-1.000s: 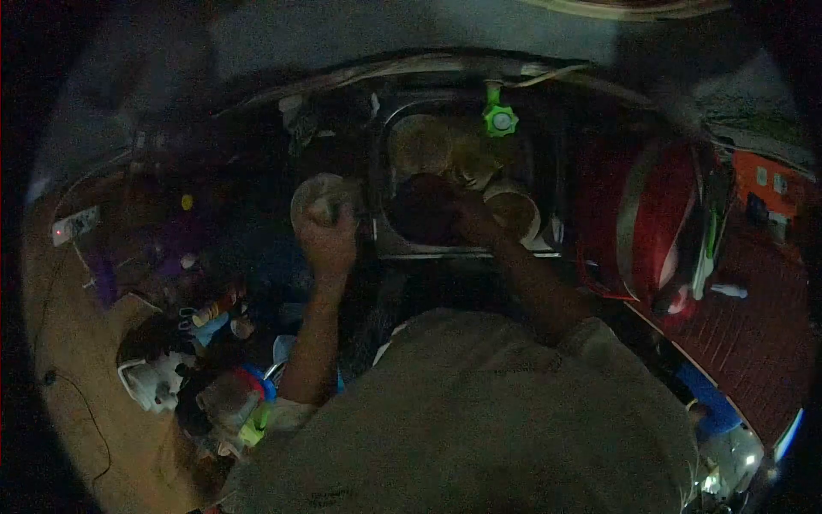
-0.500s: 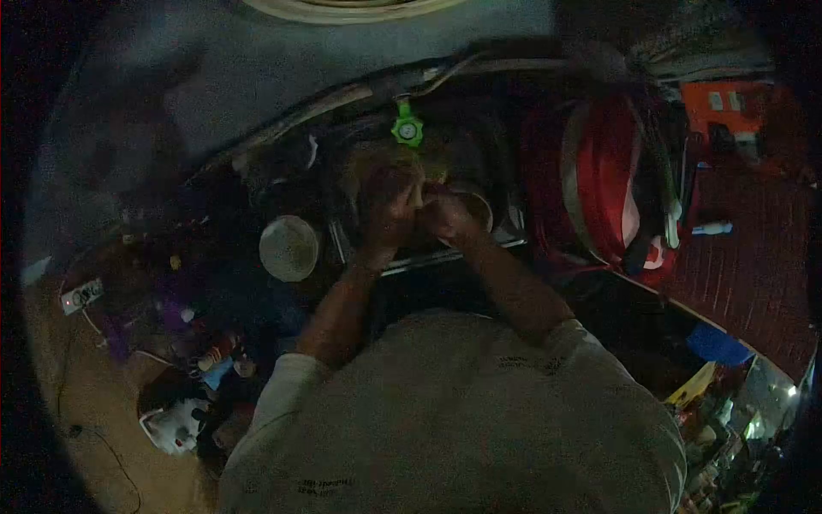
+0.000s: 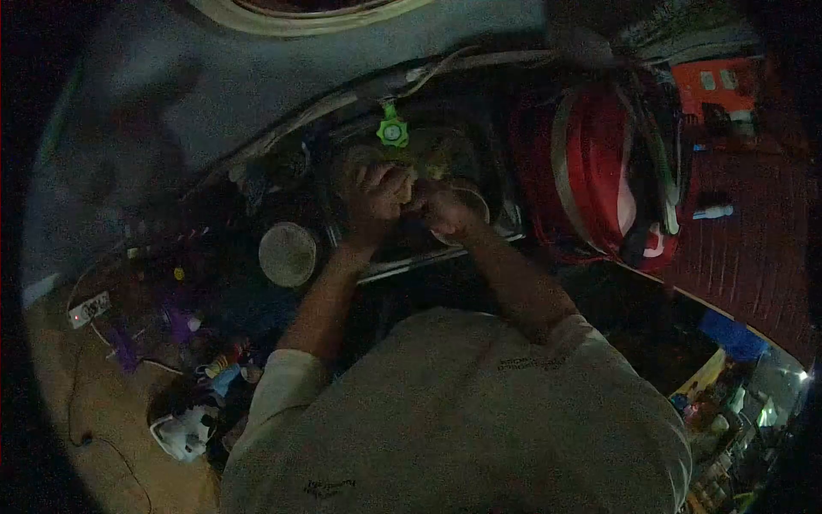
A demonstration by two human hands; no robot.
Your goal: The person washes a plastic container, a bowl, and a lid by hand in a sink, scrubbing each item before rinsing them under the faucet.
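Note:
In the dim head view my left hand (image 3: 377, 195) has its fingers curled round a small pale yellowish thing (image 3: 408, 185) that I cannot make out. Close against it on the right is my right hand (image 3: 442, 208), its fingers pinched together; what they grip is too dark to tell. Both hands are over a dark tray (image 3: 390, 272) with a light front edge. A round pale bowl (image 3: 476, 199) sits partly behind my right hand. Beyond the hands lies a bright green star-shaped object (image 3: 393, 132) with a round white centre.
A pale round container (image 3: 288, 254) stands left of the tray. To the right is a red and grey bag (image 3: 599, 167). A white power strip (image 3: 90, 310) lies far left, and a white object (image 3: 185, 433) is at the lower left. Mixed small items fill the lower right.
The camera view has shifted slightly. My left hand has turned a little, and its curled fingers show more clearly. Both hands remain close together over the tray.

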